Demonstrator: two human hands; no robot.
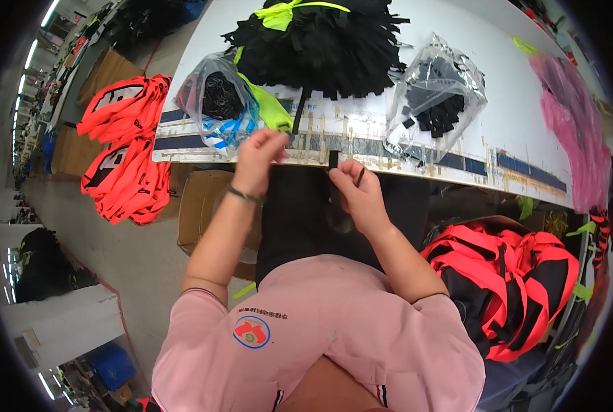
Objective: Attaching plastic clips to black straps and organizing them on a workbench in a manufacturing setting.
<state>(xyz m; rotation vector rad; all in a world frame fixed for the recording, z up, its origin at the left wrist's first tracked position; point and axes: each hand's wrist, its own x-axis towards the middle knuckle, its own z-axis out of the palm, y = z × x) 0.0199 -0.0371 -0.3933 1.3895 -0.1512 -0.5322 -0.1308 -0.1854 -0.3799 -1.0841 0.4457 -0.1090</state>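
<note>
Table edge (451,176) near right hand (363,200) with strip (333,161)

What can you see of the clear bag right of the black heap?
The clear bag looks like thin, shiny, crumpled plastic. Short, flat black pieces show through it. It lies on the white table, just right of the black heap, its near end close to the table's front edge. The right hand is closest but doesn't touch it. Whether it is sealed, I can't tell.

At the white table (509,82), your right hand (363,197) holds a black strip (333,161) and your left hand (257,161) is beside a yellow-green strap (269,106); orange-red bundles (129,180) sit left of the table.
</note>
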